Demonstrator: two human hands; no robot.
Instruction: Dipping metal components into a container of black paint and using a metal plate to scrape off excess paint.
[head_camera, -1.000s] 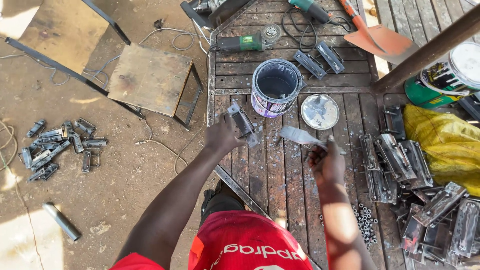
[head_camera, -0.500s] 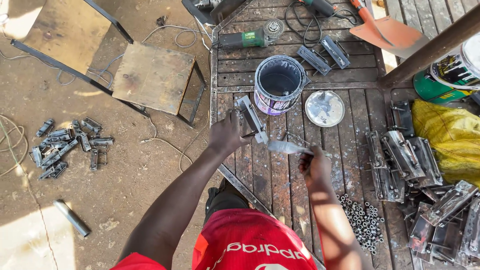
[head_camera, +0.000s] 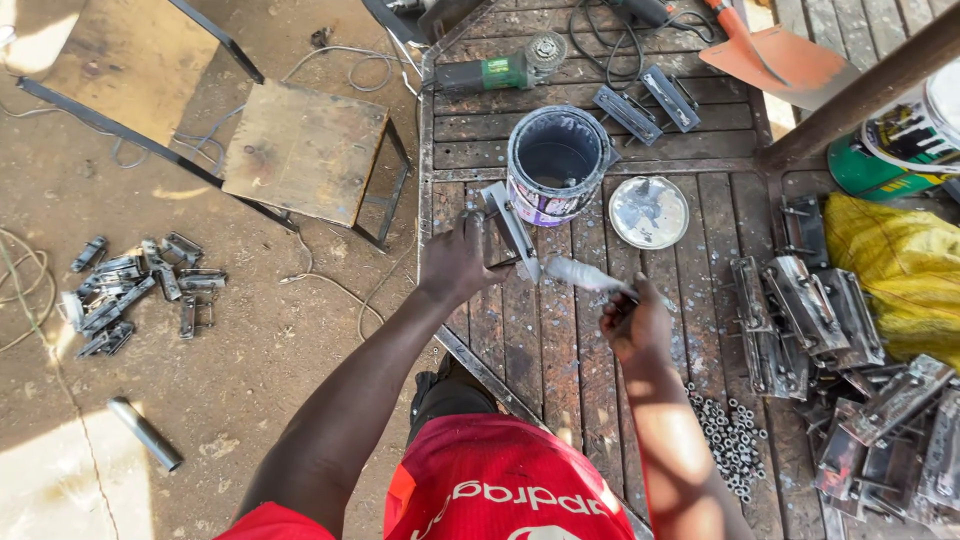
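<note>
My left hand (head_camera: 458, 262) grips a grey metal bracket (head_camera: 510, 228) and holds it above the wooden slatted table (head_camera: 560, 340), just left of an open paint can (head_camera: 556, 165). My right hand (head_camera: 637, 326) holds a paintbrush (head_camera: 585, 275) whose silver-coated bristles touch the lower end of the bracket. The can holds dark paint. Its round lid (head_camera: 648, 212) lies on the slats to its right.
Several painted brackets (head_camera: 810, 310) are piled at the table's right beside a yellow sack (head_camera: 900, 265). Small nuts (head_camera: 728, 438) lie near my right arm. An angle grinder (head_camera: 500, 70), an orange shovel (head_camera: 775, 55), a stool (head_camera: 305, 150) and floor brackets (head_camera: 130, 290) surround.
The brush tip has moved left and now touches the bracket. My left hand has tilted the bracket closer to the can. The view has shifted slightly.
</note>
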